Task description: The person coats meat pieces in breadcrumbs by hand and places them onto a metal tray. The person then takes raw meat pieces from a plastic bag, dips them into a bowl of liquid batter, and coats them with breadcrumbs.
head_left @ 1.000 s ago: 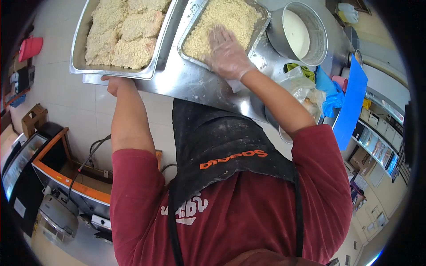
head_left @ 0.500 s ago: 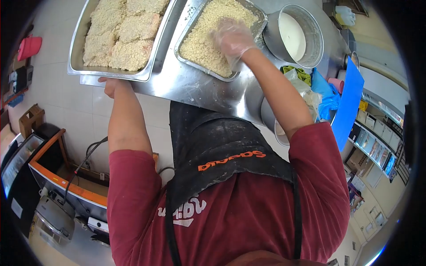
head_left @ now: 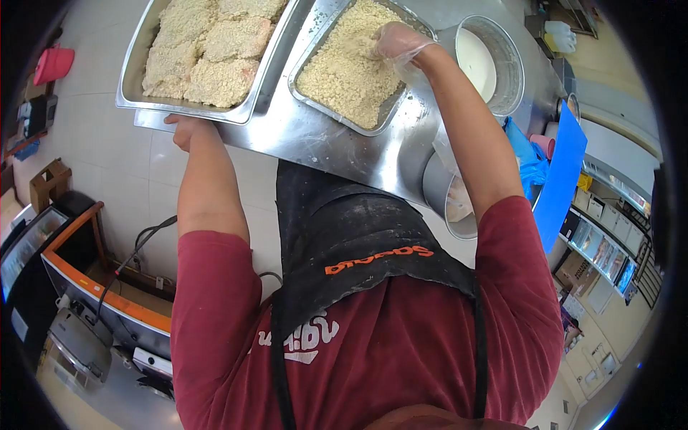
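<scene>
My right hand (head_left: 403, 41), in a clear plastic glove, is at the right side of a metal tray (head_left: 374, 132) of pale, coarse breading crumbs (head_left: 342, 75). Its fingers curl down into the crumbs and their tips are hidden. My left hand (head_left: 189, 132) is bare and closed at the metal table's front edge, just under a deep steel pan (head_left: 247, 115); part of its fingers is hidden. Inside that pan lie several flat crumb-coated pieces (head_left: 222, 82), side by side.
Right of the crumb tray stands a metal pot (head_left: 510, 75) with white liquid (head_left: 476, 68). Another metal container (head_left: 438, 188) sits below my right forearm. Blue plastic (head_left: 532, 161) and a blue board (head_left: 562, 175) are farther right. The steel table (head_left: 330, 152) ends before my apron.
My right hand has moved right and its fingers have curled in. Crumbs are pulled away from the tray's lower right corner. My left hand stays at the edge; the view shifts slightly.
</scene>
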A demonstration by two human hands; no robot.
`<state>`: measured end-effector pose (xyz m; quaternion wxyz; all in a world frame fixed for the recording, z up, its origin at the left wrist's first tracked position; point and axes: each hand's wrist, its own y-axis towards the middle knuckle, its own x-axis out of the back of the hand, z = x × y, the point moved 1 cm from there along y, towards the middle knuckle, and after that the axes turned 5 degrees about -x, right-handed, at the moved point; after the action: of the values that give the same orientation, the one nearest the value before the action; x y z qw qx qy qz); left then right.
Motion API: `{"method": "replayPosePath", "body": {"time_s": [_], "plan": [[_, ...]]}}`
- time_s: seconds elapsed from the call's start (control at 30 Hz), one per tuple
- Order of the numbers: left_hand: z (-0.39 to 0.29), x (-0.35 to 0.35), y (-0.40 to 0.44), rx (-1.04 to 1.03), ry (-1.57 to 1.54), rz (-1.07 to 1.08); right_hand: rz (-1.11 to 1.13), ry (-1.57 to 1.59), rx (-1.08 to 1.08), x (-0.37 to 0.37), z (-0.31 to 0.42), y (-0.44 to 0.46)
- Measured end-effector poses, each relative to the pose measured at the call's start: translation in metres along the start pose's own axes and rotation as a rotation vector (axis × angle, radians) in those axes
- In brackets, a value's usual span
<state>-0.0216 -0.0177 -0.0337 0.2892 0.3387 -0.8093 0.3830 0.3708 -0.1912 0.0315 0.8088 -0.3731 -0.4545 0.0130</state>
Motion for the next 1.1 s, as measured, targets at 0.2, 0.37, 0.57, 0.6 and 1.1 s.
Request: {"method": "replayPosePath", "body": {"time_s": [0.2, 0.37, 0.57, 0.6, 1.1], "plan": [[0.002, -0.011, 0.013, 0.002, 0.036, -0.031, -0.158, -0.019, 0.171, 0.015, 0.013, -0.029], [0.009, -0.012, 0.018, -0.04, 0.081, -0.009, -0.277, -0.015, 0.136, 0.057, 0.048, -0.091], [0.006, -0.008, 0.018, -0.085, 0.09, -0.009, -0.531, -0.183, 0.069, 0.035, 0.064, -0.111], [0.006, -0.007, 0.018, -0.092, 0.092, -0.009, -0.605, -0.172, 0.293, 0.003, 0.052, -0.102], [0.003, -0.013, 0.013, -0.02, 0.0, -0.044, -0.176, -0.157, -0.209, -0.076, 0.087, -0.09]]}}
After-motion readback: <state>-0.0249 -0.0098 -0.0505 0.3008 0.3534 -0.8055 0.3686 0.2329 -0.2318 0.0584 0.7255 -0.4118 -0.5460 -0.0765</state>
